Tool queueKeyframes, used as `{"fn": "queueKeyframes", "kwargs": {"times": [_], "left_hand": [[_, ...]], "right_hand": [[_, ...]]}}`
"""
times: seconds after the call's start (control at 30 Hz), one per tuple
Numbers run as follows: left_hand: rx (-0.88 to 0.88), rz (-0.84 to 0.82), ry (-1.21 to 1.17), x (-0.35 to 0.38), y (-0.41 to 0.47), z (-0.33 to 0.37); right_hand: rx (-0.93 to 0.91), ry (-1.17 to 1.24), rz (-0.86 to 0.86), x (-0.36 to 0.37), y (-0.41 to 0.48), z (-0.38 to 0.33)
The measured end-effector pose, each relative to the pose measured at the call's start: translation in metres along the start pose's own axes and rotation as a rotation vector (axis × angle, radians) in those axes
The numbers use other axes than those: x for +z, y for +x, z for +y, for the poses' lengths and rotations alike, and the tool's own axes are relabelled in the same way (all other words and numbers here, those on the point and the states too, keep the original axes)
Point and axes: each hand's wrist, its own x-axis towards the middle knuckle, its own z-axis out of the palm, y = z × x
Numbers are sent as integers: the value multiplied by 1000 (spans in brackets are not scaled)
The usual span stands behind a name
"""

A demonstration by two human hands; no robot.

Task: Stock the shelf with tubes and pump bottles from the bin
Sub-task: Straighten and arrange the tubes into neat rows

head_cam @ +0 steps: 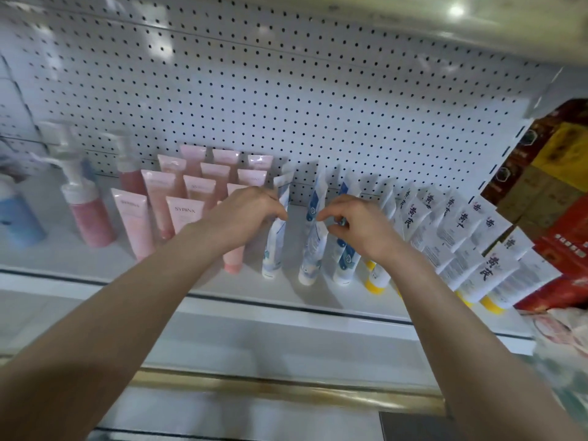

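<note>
Three blue-and-white tubes stand cap-down in a row at the shelf's (241, 300) front middle. My left hand (246, 211) reaches in from the left, its curled fingertips pinching the upper edge of the left blue-and-white tube (273, 249). My right hand (353, 224) comes from the right; thumb and forefinger pinch the middle blue-and-white tube (313, 249) near its top. The right blue-and-white tube (346, 262) stands partly behind that hand. Pink tubes (187, 214) fill the rows to the left. Pink pump bottles (90, 218) stand further left. No bin is in view.
White tubes with yellow caps (486, 268) lean in rows to the right. A blue bottle (16, 221) stands at the far left. Red and brown boxes (560, 198) crowd the right end. A white pegboard (286, 90) backs the shelf; another shelf hangs overhead.
</note>
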Motion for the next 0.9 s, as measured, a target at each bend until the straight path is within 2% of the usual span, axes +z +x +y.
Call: {"fn": "queueKeyframes", "kwargs": {"times": [0.27, 0.9], "left_hand": [[28, 68, 10, 5, 2, 4], [-71, 67, -1, 13, 5, 13]], "right_hand": [[-14, 119, 9, 1, -3, 5], [18, 127, -3, 1, -5, 16]]}}
